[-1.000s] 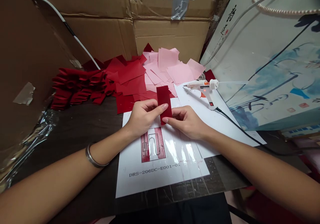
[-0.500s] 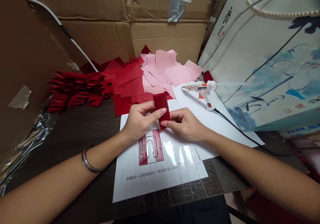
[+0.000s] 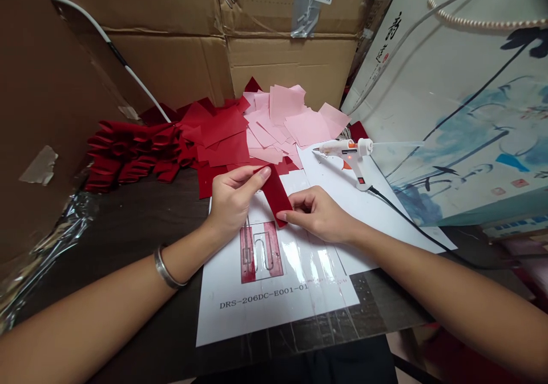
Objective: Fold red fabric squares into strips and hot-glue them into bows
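Note:
Between my hands is a folded strip of red fabric or paper [image 3: 276,194], slanting down to the right above a printed sheet. My left hand [image 3: 233,198] pinches its upper end between thumb and fingers. The lower end is gripped by my right hand [image 3: 319,213], thumb on the near side. Beneath lies the white printed sheet [image 3: 240,321], bearing a red-and-white diagram and strips of clear tape or dried glue. A white hot glue gun [image 3: 353,158] rests to the right with its light on, nozzle pointing left.
Red squares [image 3: 225,136] and pink squares [image 3: 299,110] are heaped at the back. Folded red pieces [image 3: 128,153] are stacked at left. Cardboard [image 3: 282,59] walls the back; a painted paper bag [image 3: 462,104] stands right. The glue gun's black cord [image 3: 411,224] runs right.
My left thumb has moved up to the strip's top end, and the strip now tilts more, its lower end toward the right. My right hand stays at the lower end.

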`<action>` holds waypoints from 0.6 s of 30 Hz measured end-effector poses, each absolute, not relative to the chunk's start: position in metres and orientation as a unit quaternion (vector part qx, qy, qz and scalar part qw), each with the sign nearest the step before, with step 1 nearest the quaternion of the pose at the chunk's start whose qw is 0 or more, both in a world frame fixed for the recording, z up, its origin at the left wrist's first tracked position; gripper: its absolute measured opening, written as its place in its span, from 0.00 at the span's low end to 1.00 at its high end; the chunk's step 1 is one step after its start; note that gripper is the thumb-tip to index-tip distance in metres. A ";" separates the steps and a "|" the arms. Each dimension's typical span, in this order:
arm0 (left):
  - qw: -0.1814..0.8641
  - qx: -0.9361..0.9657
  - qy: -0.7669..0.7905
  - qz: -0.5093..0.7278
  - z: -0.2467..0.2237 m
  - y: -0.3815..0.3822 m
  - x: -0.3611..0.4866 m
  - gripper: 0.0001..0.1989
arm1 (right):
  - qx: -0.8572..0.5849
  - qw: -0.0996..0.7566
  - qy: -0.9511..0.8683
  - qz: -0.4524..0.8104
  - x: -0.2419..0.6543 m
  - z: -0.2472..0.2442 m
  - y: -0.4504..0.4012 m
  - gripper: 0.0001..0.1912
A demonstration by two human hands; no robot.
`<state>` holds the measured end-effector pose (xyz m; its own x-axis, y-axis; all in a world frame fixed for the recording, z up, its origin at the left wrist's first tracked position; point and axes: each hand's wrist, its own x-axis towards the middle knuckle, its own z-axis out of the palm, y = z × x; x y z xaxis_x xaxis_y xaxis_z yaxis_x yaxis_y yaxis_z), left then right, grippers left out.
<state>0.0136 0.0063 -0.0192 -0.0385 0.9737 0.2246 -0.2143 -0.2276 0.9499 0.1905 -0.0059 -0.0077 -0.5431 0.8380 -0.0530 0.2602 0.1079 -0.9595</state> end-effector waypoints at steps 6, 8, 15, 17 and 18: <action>0.493 0.457 0.392 0.629 -0.022 0.012 0.013 0.07 | -0.381 0.313 -0.639 0.591 0.189 -0.009 -0.006 0.06; 0.490 0.463 0.391 0.627 -0.022 0.011 0.013 0.08 | -0.379 0.316 -0.619 0.611 0.189 -0.008 -0.005 0.05; 0.491 0.475 0.386 0.620 -0.019 0.007 0.014 0.08 | -0.379 0.292 -0.601 0.640 0.191 -0.007 -0.003 0.08; 0.524 0.488 0.362 0.597 -0.017 0.005 0.015 0.08 | -0.369 0.306 -0.604 0.637 0.192 -0.009 -0.002 0.09; 0.538 0.501 0.356 0.577 -0.015 0.004 0.016 0.08 | -0.362 0.311 -0.606 0.636 0.192 -0.010 -0.002 0.10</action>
